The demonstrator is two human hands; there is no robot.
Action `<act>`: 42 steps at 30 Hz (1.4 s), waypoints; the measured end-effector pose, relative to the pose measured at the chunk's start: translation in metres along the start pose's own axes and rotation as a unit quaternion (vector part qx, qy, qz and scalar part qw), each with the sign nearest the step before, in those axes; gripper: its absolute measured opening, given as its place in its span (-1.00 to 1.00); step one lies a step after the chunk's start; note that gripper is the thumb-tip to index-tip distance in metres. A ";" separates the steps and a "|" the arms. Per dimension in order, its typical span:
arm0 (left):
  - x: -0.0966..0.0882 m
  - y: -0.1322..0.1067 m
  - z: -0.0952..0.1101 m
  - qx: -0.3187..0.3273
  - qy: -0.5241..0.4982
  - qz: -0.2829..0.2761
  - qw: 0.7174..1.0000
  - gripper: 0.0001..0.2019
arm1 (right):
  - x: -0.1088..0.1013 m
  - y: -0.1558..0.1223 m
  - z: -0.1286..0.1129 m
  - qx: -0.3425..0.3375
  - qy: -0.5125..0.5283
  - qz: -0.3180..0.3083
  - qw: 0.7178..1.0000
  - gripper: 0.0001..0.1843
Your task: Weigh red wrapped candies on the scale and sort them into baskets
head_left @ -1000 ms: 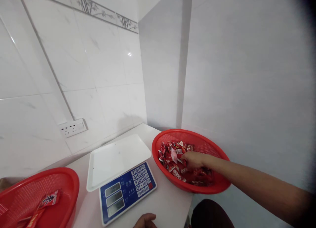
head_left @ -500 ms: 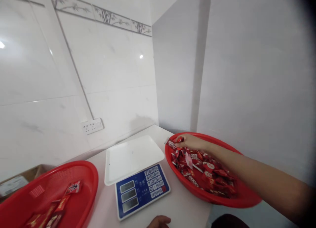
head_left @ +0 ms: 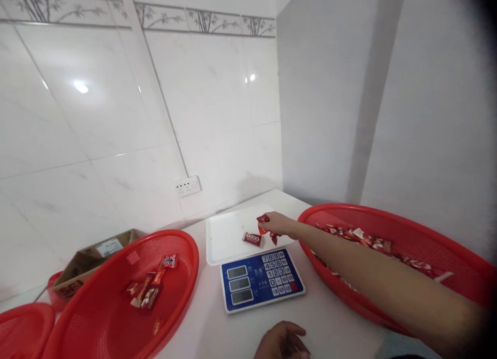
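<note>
My right hand is over the white pan of a digital scale, its fingers closed on a few red-wrapped candies. Just left of the fingers, one dark red candy packet rests on the pan. The blue scale panel with its keys and three displays faces me. Low in the view, my left hand is near the table's front, loosely curled with fingers apart and nothing visible in it. To the right, a red plastic basket holds many wrapped candies, partly hidden by my right forearm.
Left of the scale, another red basket holds several wrapped sweets. A cardboard box stands behind it, and a further red basket is at the far left. A tiled wall with a socket borders the table.
My right hand has moved left from the right basket to over the scale pan, carrying candies. One packet now lies on the pan. More of my left hand shows, and the view has turned left.
</note>
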State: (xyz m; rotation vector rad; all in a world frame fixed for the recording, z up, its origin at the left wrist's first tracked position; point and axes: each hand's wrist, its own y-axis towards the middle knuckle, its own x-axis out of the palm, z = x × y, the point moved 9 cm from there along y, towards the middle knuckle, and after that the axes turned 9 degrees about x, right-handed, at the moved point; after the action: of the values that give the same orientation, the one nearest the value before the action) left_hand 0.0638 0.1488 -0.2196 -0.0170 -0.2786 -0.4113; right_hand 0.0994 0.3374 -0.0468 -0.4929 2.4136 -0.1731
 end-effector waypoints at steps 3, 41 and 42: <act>-0.001 0.000 -0.001 0.000 0.007 -0.004 1.000 -0.41 | 0.004 0.001 -0.008 0.007 0.017 0.007 1.000 -0.75; 0.000 0.001 -0.001 0.003 -0.004 -0.004 1.000 -0.44 | -0.003 -0.002 -0.030 -0.033 0.117 0.093 0.988 -0.80; 0.000 0.001 -0.001 0.002 -0.009 -0.004 1.000 -0.44 | 0.000 -0.001 -0.030 -0.029 0.111 0.090 0.989 -0.79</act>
State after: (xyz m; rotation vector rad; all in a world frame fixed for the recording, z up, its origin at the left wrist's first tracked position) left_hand 0.0647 0.1498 -0.2203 -0.0150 -0.2977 -0.4180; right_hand 0.0809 0.3366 -0.0233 -0.2927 2.6711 -0.0827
